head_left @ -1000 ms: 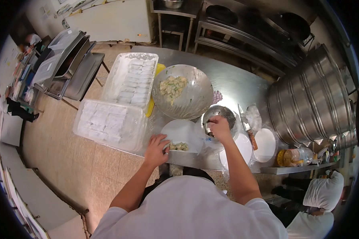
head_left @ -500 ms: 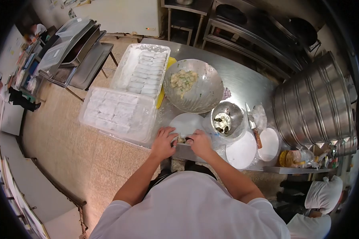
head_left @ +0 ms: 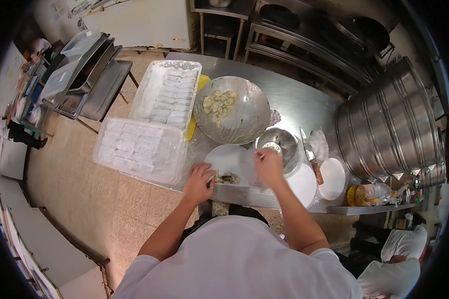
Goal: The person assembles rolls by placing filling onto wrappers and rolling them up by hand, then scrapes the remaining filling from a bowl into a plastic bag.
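Observation:
A round white translucent wrapper (head_left: 229, 155) lies at the table's near edge, with a small heap of chopped filling (head_left: 227, 178) on its near part. My left hand (head_left: 199, 183) rests at the wrapper's left edge, fingers extended and a little apart, close to the filling. Over the near left rim of the small metal bowl (head_left: 293, 144) is my right hand (head_left: 270, 168); its fingertips are blurred, and whether they hold anything is unclear. Beyond the wrapper, a large metal bowl (head_left: 249, 114) contains a pale mixture with green bits (head_left: 219, 104).
Two white plastic trays of wrapped rolls, the far tray (head_left: 149, 74) and near tray (head_left: 102, 154), stand at left. A knife (head_left: 313, 162) lies between white wrapper stacks (head_left: 333, 179). Tall steamers (head_left: 389, 124) and a yellow-capped bottle (head_left: 355, 195) stand right. People (head_left: 401, 244) are at lower right.
My right hand has left the filling and moved right and up to the small bowl. The filling is now uncovered on the wrapper. My left hand stays at the wrapper's left side.

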`<state>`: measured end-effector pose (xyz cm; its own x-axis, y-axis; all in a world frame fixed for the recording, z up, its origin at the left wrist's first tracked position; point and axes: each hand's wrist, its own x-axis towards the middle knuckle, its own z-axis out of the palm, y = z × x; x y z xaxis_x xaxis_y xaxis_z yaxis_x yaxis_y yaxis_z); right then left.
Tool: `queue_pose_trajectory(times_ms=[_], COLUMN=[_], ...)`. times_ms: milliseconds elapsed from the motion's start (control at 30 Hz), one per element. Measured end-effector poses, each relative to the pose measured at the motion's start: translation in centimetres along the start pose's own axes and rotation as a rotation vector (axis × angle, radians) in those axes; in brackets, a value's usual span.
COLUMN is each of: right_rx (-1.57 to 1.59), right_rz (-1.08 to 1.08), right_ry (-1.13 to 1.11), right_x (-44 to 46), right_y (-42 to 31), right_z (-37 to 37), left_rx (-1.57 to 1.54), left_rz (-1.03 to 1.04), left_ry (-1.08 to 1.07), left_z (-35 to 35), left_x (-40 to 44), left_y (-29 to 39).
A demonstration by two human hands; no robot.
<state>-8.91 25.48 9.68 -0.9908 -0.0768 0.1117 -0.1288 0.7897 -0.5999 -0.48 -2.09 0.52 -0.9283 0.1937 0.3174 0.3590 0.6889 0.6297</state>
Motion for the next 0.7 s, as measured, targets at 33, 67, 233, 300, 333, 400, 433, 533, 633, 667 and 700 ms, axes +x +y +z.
queue_pose_trajectory(times_ms=[33, 67, 233, 300, 333, 400, 433, 533, 633, 667, 700], right_rx=[0.013, -0.047, -0.297, -0.353, -0.368, -0.386, -0.39, -0.322, -0.039, 0.084, 0.226], right_rz=[0.083, 0.076, -0.12, -0.112, -0.111, -0.126, -0.142, -0.089, -0.04, -0.032, 0.106], right_ry=[0.011, -0.026, -0.236, -0.313, -0.326, -0.346, -0.351, -0.368, -0.242, -0.174, -0.223], right_x=[1.4, 2.4, 4.3, 4.5, 4.7, 4.9, 5.0, 5.7, 6.7, 7.2, 7.7], right_y=[0.8, 2.9, 9.6, 10.3, 10.7, 10.8, 10.7, 10.8, 11.9, 12.3, 12.3], right_z=[-1.6, -2.2, -0.4, 0.5, 0.8, 0.8, 0.5, 0.0, -1.3, -2.0, -2.9], left_rx=[0.001, 0.003, 0.005, 0.001, 0.0, 0.003, 0.007, 0.033, 0.043, 0.043, 0.048], left_rz=[0.0, 0.001, -0.005, -0.004, -0.003, -0.004, -0.004, 0.004, 0.008, 0.008, 0.004], left_ry=[0.0, -0.001, -0.003, 0.002, 0.002, 0.0, -0.002, 0.006, 0.006, 0.004, -0.003], left_z=[0.1, 0.1, 0.0, 0.1, 0.2, 0.3, 0.2, 0.4, 0.4, 0.4, 0.3], left_x=[0.0, 0.0, 0.2, 0.3, 0.2, 0.2, 0.2, 0.3, 0.5, 0.6, 0.6], left_y=[0.0, -0.1, 0.2, 0.2, 0.2, 0.2, 0.3, 0.3, 0.4, 0.4, 0.6])
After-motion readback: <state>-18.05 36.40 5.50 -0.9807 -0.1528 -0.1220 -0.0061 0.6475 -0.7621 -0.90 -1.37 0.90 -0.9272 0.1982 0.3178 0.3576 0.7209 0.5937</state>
